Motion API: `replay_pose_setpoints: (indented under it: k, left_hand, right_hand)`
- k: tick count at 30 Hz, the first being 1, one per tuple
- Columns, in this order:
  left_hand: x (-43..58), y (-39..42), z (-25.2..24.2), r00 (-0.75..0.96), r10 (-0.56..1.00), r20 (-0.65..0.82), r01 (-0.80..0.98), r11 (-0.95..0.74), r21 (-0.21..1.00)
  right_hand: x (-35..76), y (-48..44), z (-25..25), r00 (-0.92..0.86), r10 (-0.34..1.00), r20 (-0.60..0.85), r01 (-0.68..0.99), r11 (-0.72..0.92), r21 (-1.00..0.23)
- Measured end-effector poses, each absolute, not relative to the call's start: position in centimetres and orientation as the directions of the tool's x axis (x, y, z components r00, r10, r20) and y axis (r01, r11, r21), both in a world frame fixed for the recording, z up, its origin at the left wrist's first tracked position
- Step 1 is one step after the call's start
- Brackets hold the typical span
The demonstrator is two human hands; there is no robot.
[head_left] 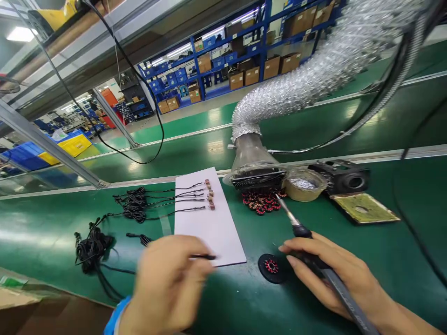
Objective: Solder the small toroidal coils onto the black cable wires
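My left hand (pixel 171 281), smeared by motion, is closed on a black cable (pixel 204 256) whose end pokes out past the fingers over the white board (pixel 223 237). In my right hand (pixel 335 274) is a soldering iron (pixel 303 232), its tip pointing up and left at a cluster of small red-and-black wound coils (pixel 261 202). A round black disc (pixel 265 273) with one coil (pixel 271 265) on it lies between my hands. Across the board's upper part lie several black cables (pixel 188 201) with small copper-coloured pieces (pixel 210 197) at their ends.
Behind the coils stands a fume extractor hood (pixel 254 163) on a silver foil duct (pixel 286 93). To its right are a round tub (pixel 305 184), a black iron stand (pixel 344 177) and a yellow sponge tray (pixel 365 208). Coiled black cables (pixel 92 246) lie at the left on the green bench.
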State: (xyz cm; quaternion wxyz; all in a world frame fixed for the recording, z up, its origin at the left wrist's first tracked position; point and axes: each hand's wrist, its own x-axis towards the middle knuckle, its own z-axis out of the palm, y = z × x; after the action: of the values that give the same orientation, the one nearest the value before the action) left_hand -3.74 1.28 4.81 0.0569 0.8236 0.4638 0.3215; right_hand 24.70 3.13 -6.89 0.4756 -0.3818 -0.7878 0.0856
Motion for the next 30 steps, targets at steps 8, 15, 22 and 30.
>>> replay_pose_setpoints:
  k: [8, 15, 22, 30]
  left_hand:
    - [3.6, 5.3, -0.7, 0.597, 0.802, 0.015, 0.648, -0.493, 0.58]
    - [3.1, 4.9, -1.7, 0.597, 0.795, 0.104, 0.579, -0.517, 0.631]
    - [3.1, 4.3, -3.0, 0.577, 0.815, 0.049, 0.508, -0.405, 0.76]
    - [3.1, 4.0, -3.5, 0.473, 0.88, -0.045, 0.473, -0.21, 0.856]
  right_hand:
    - [22.6, 2.8, -4.5, -0.147, 0.762, 0.63, 0.325, 0.639, -0.697]
    - [22.0, 3.2, -4.4, -0.146, 0.865, 0.48, 0.233, 0.501, -0.833]
    - [21.2, 3.6, -4.7, -0.162, 0.942, 0.293, 0.143, 0.316, -0.938]
    - [19.7, 2.7, -5.7, 0.033, 0.92, 0.39, 0.217, 0.375, -0.901]
